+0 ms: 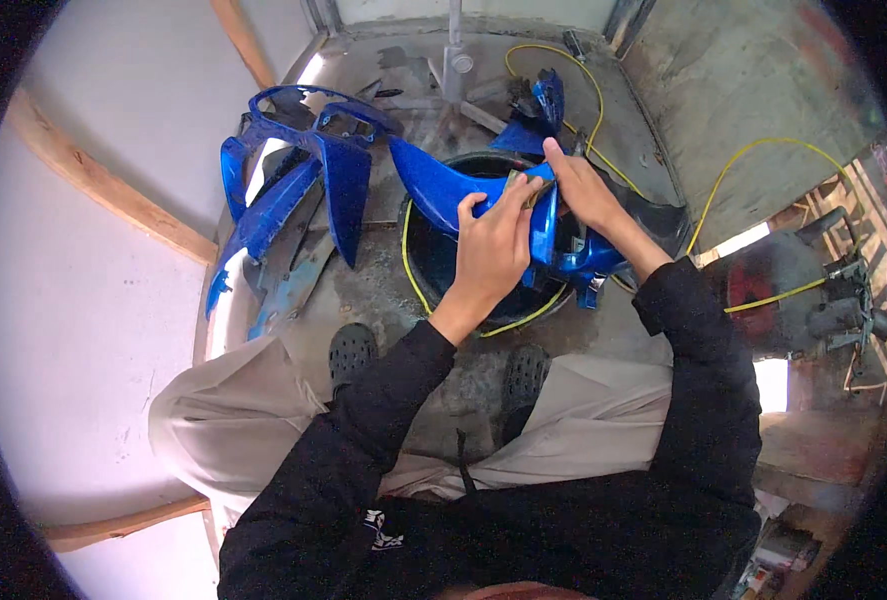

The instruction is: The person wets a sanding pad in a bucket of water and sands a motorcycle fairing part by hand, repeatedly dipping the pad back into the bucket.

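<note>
Left hand [493, 245] overlies blue panel [431, 180] whose long axis points upper-left.

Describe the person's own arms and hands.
The left hand and right hand are ungloved, with no watch showing. Long, plain black sleeves cover most of both arms, leaving the wrists bare. A small white print marks the black top.
</note>
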`<state>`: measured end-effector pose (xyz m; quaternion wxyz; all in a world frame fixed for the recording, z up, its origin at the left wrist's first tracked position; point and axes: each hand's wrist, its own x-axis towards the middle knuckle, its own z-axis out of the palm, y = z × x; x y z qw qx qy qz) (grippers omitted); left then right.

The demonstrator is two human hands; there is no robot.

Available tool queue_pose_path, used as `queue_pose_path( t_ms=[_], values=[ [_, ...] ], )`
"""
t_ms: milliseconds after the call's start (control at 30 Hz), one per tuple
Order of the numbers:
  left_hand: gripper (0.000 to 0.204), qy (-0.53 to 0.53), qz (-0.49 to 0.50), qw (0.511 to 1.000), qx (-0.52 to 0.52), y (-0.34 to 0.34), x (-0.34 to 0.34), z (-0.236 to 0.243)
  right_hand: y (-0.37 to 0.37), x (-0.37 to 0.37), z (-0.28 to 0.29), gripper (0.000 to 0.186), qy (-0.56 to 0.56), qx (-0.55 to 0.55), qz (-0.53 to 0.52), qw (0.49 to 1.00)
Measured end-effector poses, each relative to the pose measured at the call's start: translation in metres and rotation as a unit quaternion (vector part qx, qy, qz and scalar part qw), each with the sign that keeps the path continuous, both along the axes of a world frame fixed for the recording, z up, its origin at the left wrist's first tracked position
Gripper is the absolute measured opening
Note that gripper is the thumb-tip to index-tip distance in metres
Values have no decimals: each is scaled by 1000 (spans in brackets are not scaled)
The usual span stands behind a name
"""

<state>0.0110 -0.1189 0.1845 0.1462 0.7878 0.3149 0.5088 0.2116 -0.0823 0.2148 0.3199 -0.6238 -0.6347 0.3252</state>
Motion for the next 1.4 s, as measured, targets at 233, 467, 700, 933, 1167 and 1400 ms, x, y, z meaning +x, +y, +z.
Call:
queue_pose_path(
  t_ms=[233, 467, 700, 933, 1167, 1400],
  values=[
    [39, 24, 17, 1000, 6, 1, 5, 0, -16, 3, -12, 57, -23, 106, -14, 994],
    [37, 30, 10, 999, -23, 2, 2, 3, -17, 10, -3, 37, 220, 44, 20, 974],
    [37, 26, 15, 999, -23, -3, -3, 3, -11, 1, -8, 24, 126, 39, 62, 989],
    [36, 39, 9, 999, 3, -39, -10, -11, -12, 3, -10, 16, 33, 91, 67, 993],
    [34, 52, 37, 998, -7, 10, 16, 15, -3, -4, -16, 22, -90, 180, 28, 979],
    [37, 58, 30, 998, 26, -29, -3, 0, 0, 14, -21, 22, -65, 160, 49, 984]
  ],
)
